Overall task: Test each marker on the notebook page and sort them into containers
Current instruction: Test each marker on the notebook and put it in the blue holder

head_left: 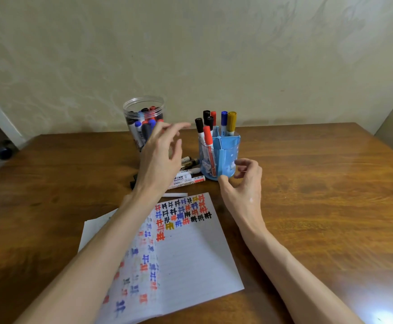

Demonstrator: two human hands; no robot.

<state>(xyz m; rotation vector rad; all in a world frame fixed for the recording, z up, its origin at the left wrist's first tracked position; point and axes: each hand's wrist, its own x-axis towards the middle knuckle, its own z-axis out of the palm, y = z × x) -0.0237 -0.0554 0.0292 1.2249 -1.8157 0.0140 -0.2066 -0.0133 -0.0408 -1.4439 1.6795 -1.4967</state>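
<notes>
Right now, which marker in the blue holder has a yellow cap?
The marker standing rightmost in the blue holder, beside the blue-capped one. Its cap is mustard yellow; the other caps there are black, red or blue.

Left hand (160,157) hovers open above loose markers (187,175); right hand (243,183) touches the blue pen holder (223,157) beside the notebook page (191,253).

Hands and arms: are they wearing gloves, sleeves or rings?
No. The left hand and right hand wear no gloves or rings that I can see. The left arm and right arm are bare: no sleeves, watch or bracelet in view.
</notes>
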